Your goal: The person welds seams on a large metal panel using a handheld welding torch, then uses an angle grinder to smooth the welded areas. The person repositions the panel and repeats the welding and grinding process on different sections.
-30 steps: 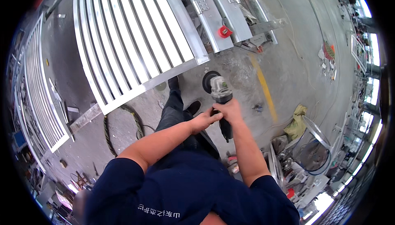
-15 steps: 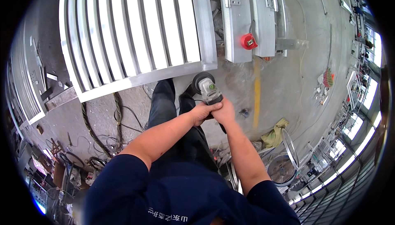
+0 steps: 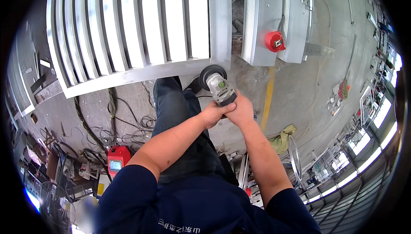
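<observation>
Both my hands are wrapped round an angle grinder (image 3: 219, 87) with a grey head and a dark round disc. My left hand (image 3: 214, 113) grips it from the left, its thumb across the body. On the right side, my right hand (image 3: 240, 111) closes round the grinder's rear, hiding most of the handle. The disc lies at the lower right corner of a slatted silver metal panel (image 3: 141, 75), overlapping the frame's lower edge in view; whether it touches the metal I cannot tell.
Silver metal profiles (image 3: 261, 28) with hinges stand right of the panel, with a red tape measure-like object (image 3: 275, 41) on them. Cables (image 3: 112, 110) trail over the floor at left, near a red machine (image 3: 117, 159). A yellow-green sack (image 3: 282, 139) lies at right.
The grinder has shifted slightly up and right in view, nearer the panel's corner. The panel has slid left in view, and the red machine at lower left has come into sight.
</observation>
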The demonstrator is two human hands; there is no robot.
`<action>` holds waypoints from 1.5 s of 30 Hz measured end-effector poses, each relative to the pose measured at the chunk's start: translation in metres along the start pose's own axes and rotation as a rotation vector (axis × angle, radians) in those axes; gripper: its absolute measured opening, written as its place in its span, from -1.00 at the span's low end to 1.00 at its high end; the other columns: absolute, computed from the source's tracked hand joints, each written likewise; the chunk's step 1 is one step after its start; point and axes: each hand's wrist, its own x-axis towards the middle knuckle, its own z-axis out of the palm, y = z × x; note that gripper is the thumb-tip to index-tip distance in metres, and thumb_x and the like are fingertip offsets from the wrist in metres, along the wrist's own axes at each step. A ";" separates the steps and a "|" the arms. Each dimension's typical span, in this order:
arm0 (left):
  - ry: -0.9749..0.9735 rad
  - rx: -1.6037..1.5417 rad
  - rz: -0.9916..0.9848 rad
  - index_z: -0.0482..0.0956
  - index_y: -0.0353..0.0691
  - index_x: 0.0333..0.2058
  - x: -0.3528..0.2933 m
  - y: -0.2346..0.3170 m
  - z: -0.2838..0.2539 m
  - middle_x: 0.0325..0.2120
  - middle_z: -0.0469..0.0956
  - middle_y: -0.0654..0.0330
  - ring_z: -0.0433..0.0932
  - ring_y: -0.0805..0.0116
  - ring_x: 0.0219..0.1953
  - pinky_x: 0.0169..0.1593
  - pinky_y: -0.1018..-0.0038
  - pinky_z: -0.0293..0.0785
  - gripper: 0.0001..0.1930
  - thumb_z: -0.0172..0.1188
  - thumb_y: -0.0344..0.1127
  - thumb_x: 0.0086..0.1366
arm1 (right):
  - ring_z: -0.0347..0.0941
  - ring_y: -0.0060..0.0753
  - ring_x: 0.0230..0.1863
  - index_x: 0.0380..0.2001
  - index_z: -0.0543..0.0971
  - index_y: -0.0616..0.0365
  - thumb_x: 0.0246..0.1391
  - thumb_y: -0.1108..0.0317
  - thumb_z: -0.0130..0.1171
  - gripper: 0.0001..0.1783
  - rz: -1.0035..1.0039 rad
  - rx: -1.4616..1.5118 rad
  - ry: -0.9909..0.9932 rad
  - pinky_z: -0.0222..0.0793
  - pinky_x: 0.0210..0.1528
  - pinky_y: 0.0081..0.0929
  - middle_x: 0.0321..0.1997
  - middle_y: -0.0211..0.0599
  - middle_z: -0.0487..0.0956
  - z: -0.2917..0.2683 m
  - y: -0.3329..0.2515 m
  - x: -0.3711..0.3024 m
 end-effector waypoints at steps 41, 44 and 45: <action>0.000 0.047 -0.040 0.36 -0.06 0.19 0.010 0.026 -0.001 0.08 0.46 0.32 0.40 0.36 0.13 0.16 0.31 0.33 -0.30 0.42 0.03 0.13 | 0.55 0.17 -0.25 -0.25 0.45 0.26 -0.33 0.20 0.34 -0.46 -0.043 -0.104 -0.050 0.48 -0.23 -0.09 -0.41 0.07 0.60 -0.018 -0.011 0.025; 0.060 0.046 -0.040 0.38 -0.10 0.16 0.004 0.023 0.010 0.05 0.48 0.27 0.42 0.33 0.11 0.15 0.30 0.35 -0.33 0.41 0.02 0.15 | 0.55 0.18 -0.26 -0.27 0.45 0.26 -0.33 0.20 0.35 -0.47 -0.065 -0.095 -0.029 0.48 -0.24 -0.10 -0.41 0.08 0.59 -0.016 -0.006 0.023; 0.046 0.034 -0.027 0.38 -0.09 0.16 0.002 0.022 0.011 0.05 0.48 0.27 0.41 0.33 0.12 0.16 0.30 0.35 -0.31 0.41 0.04 0.14 | 0.55 0.18 -0.27 -0.27 0.45 0.26 -0.33 0.20 0.35 -0.48 -0.076 -0.086 -0.027 0.48 -0.24 -0.11 -0.41 0.08 0.59 -0.016 -0.006 0.021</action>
